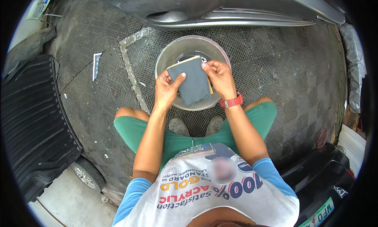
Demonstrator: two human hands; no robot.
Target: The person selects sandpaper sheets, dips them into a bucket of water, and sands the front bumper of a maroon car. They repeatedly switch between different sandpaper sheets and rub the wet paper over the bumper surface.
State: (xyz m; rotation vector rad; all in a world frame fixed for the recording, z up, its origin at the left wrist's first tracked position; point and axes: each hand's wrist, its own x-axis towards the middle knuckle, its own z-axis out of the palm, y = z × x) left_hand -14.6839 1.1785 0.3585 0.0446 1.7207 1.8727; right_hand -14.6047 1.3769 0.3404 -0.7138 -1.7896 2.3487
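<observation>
Just beyond my shoes point(179, 127), over the round bucket point(189, 45), I hold a dark gray sheet point(191, 83) with yellowish edges peeking out behind it: my left hand point(167, 87) clasps its left side, thumb on top, and my right hand point(221, 77) pinches its upper right corner. Farther off, past the patterned floor mat point(283, 65), stretches a gray car bumper point(240, 10).

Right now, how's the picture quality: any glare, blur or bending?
Head view: edges curve toward a black rim, as on the black ribbed panel; head view: pale glints along the glossy grey car bumper; head view: a round smudged patch on the white printed shirt with blue sleeves; head view: the dark grey rectangular sheet looks fairly sharp, softly lit, without strong glare.
</observation>
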